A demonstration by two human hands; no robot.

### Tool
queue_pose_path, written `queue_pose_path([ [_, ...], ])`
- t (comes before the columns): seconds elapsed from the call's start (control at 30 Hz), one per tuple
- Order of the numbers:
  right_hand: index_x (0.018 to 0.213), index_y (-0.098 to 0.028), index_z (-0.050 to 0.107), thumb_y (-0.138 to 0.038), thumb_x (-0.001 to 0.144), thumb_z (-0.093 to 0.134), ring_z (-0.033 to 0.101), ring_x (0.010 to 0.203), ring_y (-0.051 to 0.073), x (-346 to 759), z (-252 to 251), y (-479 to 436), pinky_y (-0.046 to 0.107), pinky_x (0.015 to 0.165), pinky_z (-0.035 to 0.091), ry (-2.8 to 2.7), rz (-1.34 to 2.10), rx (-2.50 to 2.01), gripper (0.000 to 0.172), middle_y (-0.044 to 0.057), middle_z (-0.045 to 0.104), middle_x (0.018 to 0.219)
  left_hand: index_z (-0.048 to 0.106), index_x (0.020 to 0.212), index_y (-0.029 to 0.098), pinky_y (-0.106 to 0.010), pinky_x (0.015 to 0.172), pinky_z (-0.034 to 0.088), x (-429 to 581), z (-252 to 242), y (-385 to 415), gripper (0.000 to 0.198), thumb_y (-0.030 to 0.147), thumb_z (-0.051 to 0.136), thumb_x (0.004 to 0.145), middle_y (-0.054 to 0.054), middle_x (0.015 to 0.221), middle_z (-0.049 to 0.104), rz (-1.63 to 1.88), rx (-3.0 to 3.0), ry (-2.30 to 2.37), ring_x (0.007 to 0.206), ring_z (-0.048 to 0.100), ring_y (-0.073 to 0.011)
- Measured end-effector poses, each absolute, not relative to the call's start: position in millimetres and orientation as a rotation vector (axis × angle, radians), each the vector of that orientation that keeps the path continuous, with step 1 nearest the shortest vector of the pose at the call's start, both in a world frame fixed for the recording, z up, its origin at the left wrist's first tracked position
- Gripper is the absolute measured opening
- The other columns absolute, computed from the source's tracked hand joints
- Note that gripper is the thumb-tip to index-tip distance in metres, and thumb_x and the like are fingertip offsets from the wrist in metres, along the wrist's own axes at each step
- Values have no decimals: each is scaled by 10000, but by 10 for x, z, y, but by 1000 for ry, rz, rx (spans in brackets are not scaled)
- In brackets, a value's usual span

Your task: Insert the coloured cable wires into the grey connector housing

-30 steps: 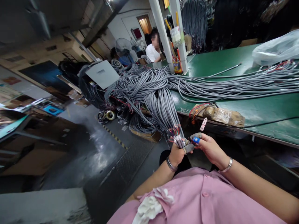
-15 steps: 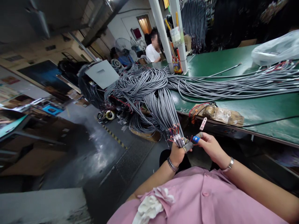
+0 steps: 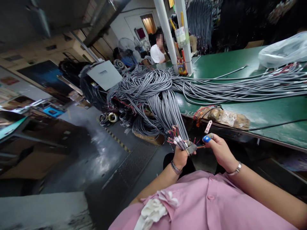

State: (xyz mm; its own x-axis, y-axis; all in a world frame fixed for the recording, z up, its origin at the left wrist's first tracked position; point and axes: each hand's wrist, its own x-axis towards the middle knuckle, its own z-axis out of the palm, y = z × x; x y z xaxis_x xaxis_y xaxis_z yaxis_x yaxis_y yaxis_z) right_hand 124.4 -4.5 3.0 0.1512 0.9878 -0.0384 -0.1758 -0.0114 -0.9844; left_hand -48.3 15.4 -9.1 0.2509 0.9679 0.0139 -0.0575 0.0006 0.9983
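Observation:
My left hand (image 3: 182,156) is closed around the ends of several grey cables (image 3: 181,144), whose stripped tips fan out in coloured wires (image 3: 173,134). A grey covering wraps its thumb. From that grip a few thin wires (image 3: 199,146) stick out to the right. At their tips my right hand (image 3: 217,147) is closed in a pinch, with blue tape (image 3: 206,138) on the thumb and a grey cover on the index finger. The long grey cable bundle (image 3: 165,108) runs from the left hand up over the table edge.
On the green table (image 3: 275,111) lie more grey cables (image 3: 227,89), a taped wooden block (image 3: 230,118) and a clear plastic bag (image 3: 285,51). A white post (image 3: 168,35) stands behind the cable pile. A person (image 3: 157,49) in white sits farther back.
My right hand has moved right, away from the left hand, and the thin wires between them now show spread out. The cable ends in my left hand have tilted left.

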Motion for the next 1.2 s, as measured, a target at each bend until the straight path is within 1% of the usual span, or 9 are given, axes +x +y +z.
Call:
queue_pose_path([
  [0.1, 767, -199, 638, -420, 772, 690, 530, 632, 136, 1233, 38, -61, 288, 649, 440, -806, 1426, -1083, 227, 2, 610, 695, 660, 601, 142, -251, 568, 416, -489, -107, 167, 313, 407, 724, 755, -24, 557, 607, 1094, 1210, 955, 538, 538, -116],
  [0.2, 936, -209, 684, -337, 698, 773, 635, 748, 168, 1239, 99, -71, 302, 694, 494, -661, 1665, -964, 284, 52, 700, 903, 657, 601, 141, -248, 560, 408, -493, -116, 170, 318, 410, 720, 759, -26, 560, 610, 1080, 1224, 944, 536, 530, -112],
  [0.3, 992, -216, 690, -272, 664, 804, 675, 869, 199, 1255, 167, -58, 308, 729, 515, -661, 1755, -901, 352, 79, 712, 1064, 655, 597, 140, -246, 558, 403, -493, -113, 163, 328, 416, 720, 762, -26, 564, 608, 1050, 1261, 943, 541, 527, -110],
  [0.37, 977, -208, 688, -253, 654, 815, 677, 876, 195, 1250, 185, -46, 296, 724, 514, -714, 1733, -906, 350, 75, 722, 1042, 656, 596, 140, -247, 561, 402, -494, -102, 158, 331, 418, 720, 765, -23, 563, 602, 1037, 1285, 936, 543, 526, -111],
  [0.6, 902, -188, 660, -277, 637, 819, 646, 708, 157, 1143, 115, -51, 284, 651, 495, -814, 1510, -999, 322, 30, 713, 810, 668, 614, 141, -247, 569, 411, -507, -95, 143, 312, 407, 727, 765, -23, 580, 613, 1004, 1325, 935, 547, 533, -113],
  [0.77, 959, -195, 628, -250, 661, 799, 598, 643, 128, 1107, 57, -106, 255, 600, 460, -806, 1427, -1030, 349, -9, 669, 721, 663, 624, 143, -248, 582, 419, -487, -156, 143, 298, 391, 708, 784, -23, 580, 615, 1099, 1278, 969, 564, 541, -119],
  [0.87, 1001, -195, 618, -252, 689, 781, 610, 677, 136, 1117, 53, -125, 256, 610, 467, -823, 1436, -1010, 357, -4, 667, 753, 659, 619, 142, -245, 590, 420, -475, -165, 148, 299, 388, 705, 783, -19, 572, 610, 1132, 1258, 992, 565, 539, -116],
  [1.03, 1069, -209, 607, -254, 693, 794, 660, 831, 170, 1124, 111, -90, 277, 682, 516, -797, 1561, -920, 423, 42, 707, 963, 671, 624, 136, -240, 577, 414, -488, -122, 151, 293, 387, 716, 769, -17, 558, 605, 1064, 1294, 951, 565, 548, -120],
  [1.2, 1031, -210, 604, -267, 681, 812, 664, 666, 152, 1076, 117, -22, 285, 623, 522, -754, 1527, -917, 411, 5, 715, 831, 672, 610, 132, -242, 588, 416, -505, -96, 158, 302, 386, 718, 768, -19, 562, 603, 997, 1310, 922, 557, 535, -112],
])
